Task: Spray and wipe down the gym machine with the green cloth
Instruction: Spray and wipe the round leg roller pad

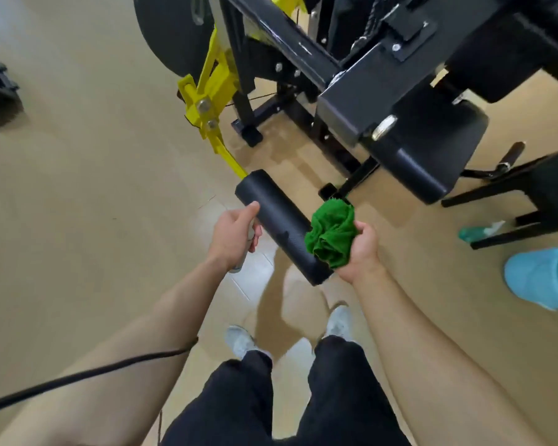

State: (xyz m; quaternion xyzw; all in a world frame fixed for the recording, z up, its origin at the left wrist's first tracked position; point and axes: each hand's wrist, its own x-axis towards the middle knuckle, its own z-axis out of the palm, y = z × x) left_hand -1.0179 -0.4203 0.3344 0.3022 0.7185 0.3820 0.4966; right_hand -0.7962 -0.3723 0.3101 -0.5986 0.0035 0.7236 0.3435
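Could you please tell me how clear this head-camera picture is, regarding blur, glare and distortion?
Head view: strong wide-angle bending toward the edges; the green cloth and black roller pad are sharp; the shoes look blurred; pale glare and soft shadows lie on the floor.

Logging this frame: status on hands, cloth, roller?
Left hand grips small grey spray bottle. Right hand holds bunched green cloth at black padded roller. Nothing blocking.

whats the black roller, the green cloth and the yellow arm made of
Black roller: probably foam under textured vinyl, matte with a faint sheen.
Green cloth: terry or microfibre, fuzzy and crumpled.
Yellow arm: painted metal, glossy, bolted through.
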